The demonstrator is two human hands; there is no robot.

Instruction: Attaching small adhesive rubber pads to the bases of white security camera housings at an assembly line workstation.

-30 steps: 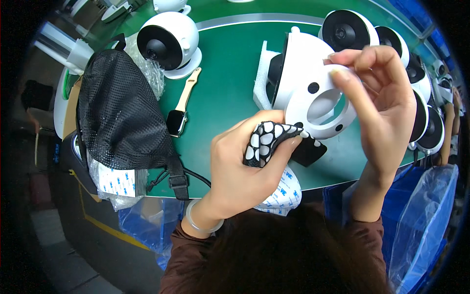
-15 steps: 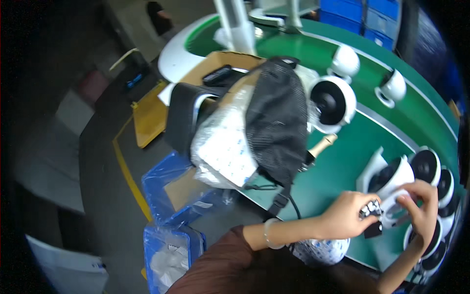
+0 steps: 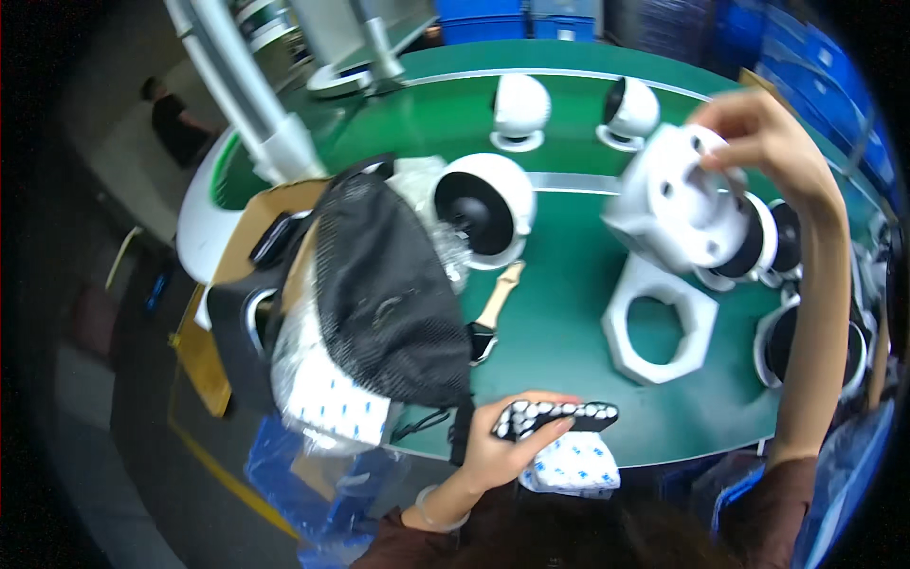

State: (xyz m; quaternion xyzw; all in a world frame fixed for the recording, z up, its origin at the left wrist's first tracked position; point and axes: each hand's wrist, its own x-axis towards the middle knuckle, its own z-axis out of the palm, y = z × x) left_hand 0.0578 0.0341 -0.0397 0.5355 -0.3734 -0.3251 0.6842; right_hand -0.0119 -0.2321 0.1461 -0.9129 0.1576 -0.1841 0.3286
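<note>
My left hand, near the table's front edge, is closed around a flat black piece with white spots. A white pad with blue marks lies just below it. My right hand is raised at the right, its fingers gripping a white plastic housing with several holes, blurred by motion. Beneath that housing, a white polygonal ring with a large opening lies on the green table. A brush with a wooden handle lies between the ring and a black mesh bag.
White round units with black faces stand about the table, one beside the bag and several at the right. A cardboard box stands behind the bag. Blue plastic-lined bins are below left. A white post rises at the back left.
The view has swung right. My hands have moved apart: the right one is now farther up the table with the white housing, while the left still grips the spotted piece.
</note>
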